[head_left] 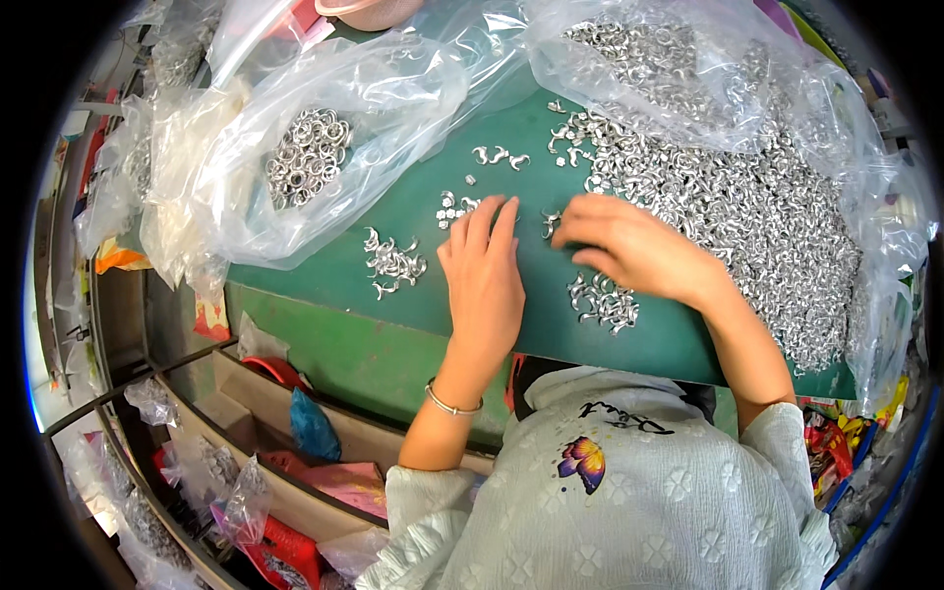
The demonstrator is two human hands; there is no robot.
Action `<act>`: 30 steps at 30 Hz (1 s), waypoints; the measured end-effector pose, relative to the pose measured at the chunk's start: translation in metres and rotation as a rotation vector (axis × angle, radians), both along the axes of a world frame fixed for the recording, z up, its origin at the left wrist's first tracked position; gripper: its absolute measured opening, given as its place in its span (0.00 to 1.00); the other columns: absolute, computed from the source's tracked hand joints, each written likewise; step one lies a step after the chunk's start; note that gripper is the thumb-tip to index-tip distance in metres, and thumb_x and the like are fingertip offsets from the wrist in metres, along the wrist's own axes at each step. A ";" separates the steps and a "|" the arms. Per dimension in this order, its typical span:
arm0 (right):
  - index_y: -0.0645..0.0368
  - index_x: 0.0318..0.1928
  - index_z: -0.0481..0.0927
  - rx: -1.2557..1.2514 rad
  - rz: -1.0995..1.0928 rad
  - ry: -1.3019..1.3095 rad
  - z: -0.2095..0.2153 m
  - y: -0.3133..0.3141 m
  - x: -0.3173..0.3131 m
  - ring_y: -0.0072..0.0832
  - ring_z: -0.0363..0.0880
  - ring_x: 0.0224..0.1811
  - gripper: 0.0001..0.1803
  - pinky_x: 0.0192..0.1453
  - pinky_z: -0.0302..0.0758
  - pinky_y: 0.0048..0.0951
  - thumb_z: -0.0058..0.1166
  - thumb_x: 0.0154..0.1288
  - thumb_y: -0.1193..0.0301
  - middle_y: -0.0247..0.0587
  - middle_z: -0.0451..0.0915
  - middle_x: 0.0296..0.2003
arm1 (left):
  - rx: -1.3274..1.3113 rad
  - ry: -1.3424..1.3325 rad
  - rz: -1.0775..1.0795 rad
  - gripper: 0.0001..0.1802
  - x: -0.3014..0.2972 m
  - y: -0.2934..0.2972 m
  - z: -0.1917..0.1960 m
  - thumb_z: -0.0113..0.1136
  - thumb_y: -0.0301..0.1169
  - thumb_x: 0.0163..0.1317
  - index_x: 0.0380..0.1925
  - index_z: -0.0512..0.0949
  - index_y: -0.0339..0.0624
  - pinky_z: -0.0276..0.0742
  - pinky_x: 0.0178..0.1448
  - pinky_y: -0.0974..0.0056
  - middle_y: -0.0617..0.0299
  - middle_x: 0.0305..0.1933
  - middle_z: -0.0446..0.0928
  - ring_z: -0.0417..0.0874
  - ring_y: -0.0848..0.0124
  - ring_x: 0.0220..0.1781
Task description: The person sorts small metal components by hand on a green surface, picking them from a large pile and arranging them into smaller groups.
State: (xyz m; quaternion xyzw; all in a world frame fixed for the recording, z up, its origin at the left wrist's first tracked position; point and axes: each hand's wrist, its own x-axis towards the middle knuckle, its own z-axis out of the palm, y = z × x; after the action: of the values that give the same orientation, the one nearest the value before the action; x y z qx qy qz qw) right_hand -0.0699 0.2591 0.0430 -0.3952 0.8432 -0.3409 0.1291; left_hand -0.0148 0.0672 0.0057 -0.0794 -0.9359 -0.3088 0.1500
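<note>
Reaching over a table (539,305), the left hand (484,285) extends its fingers beside metal flowers (447,210); the right hand (629,246) curls beside a hook (549,226), left of the heap (777,236). Whether either pinches anything is unclear.

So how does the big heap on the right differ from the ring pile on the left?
The heap spreads wide; the ring pile is far smaller. The heap's pieces look mostly curved and open, while the ring pile's look like round loops. Both are silvery and shiny.
</note>
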 end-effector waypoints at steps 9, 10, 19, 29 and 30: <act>0.62 0.39 0.78 -0.086 -0.182 0.038 -0.005 0.001 -0.009 0.45 0.76 0.43 0.08 0.48 0.73 0.42 0.59 0.58 0.75 0.43 0.74 0.37 | 0.065 0.014 -0.036 0.13 -0.005 -0.002 -0.004 0.63 0.21 0.56 0.43 0.78 0.38 0.67 0.52 0.59 0.55 0.46 0.74 0.75 0.57 0.48; 0.62 0.39 0.78 -0.057 -0.176 0.083 -0.009 -0.007 -0.012 0.45 0.75 0.43 0.09 0.48 0.73 0.42 0.60 0.58 0.75 0.44 0.74 0.37 | 0.060 0.011 -0.037 0.13 -0.008 0.002 -0.005 0.63 0.20 0.56 0.42 0.78 0.38 0.68 0.52 0.60 0.55 0.45 0.74 0.75 0.57 0.48; 0.63 0.36 0.74 0.103 -0.126 0.100 -0.022 -0.024 0.008 0.46 0.74 0.44 0.08 0.47 0.74 0.42 0.56 0.55 0.81 0.47 0.73 0.37 | 0.036 0.024 -0.002 0.10 0.015 -0.006 -0.009 0.62 0.17 0.55 0.37 0.79 0.38 0.70 0.47 0.59 0.57 0.42 0.76 0.77 0.59 0.43; 0.62 0.40 0.78 -0.161 -0.075 0.050 -0.018 -0.055 -0.021 0.43 0.73 0.49 0.11 0.51 0.73 0.40 0.56 0.55 0.80 0.44 0.74 0.43 | 0.124 0.055 0.000 0.16 0.025 -0.006 -0.001 0.67 0.26 0.54 0.44 0.78 0.40 0.65 0.53 0.56 0.56 0.48 0.74 0.75 0.57 0.49; 0.62 0.41 0.79 -0.220 -0.087 0.143 -0.026 -0.064 -0.029 0.42 0.73 0.50 0.11 0.51 0.72 0.39 0.57 0.55 0.80 0.43 0.75 0.44 | 0.085 -0.001 -0.030 0.16 0.027 0.003 0.002 0.69 0.26 0.53 0.42 0.80 0.39 0.67 0.52 0.55 0.57 0.46 0.75 0.75 0.58 0.47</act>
State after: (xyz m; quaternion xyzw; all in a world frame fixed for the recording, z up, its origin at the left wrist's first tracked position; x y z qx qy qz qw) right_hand -0.0984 0.1955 0.0171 -0.3934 0.8240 -0.4077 0.0096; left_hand 0.0123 0.0706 0.0079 -0.0868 -0.9207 -0.3505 0.1481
